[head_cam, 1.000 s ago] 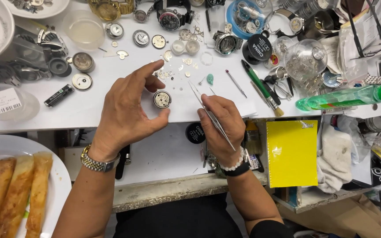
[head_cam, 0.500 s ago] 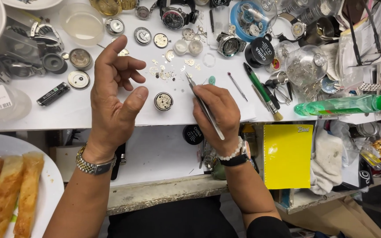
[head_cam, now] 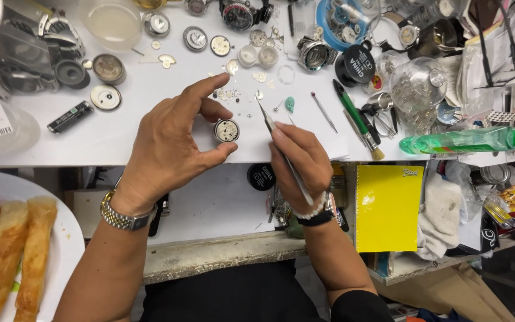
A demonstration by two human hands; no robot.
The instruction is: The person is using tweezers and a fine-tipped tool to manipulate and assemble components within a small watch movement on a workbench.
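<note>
Centre frame: small round watch movement (head_cam: 226,130), light, probably fragile; best gripped by rim. Left hand (head_cam: 168,149) spread wide beside it. Right hand (head_cam: 299,158) pinched tweezers (head_cam: 284,158).

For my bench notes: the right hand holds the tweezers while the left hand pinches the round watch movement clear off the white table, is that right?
Not quite. In the head view the watch movement lies on the white table, with the left hand open around it; whether a fingertip touches it is unclear. The right hand does hold the tweezers.
</note>
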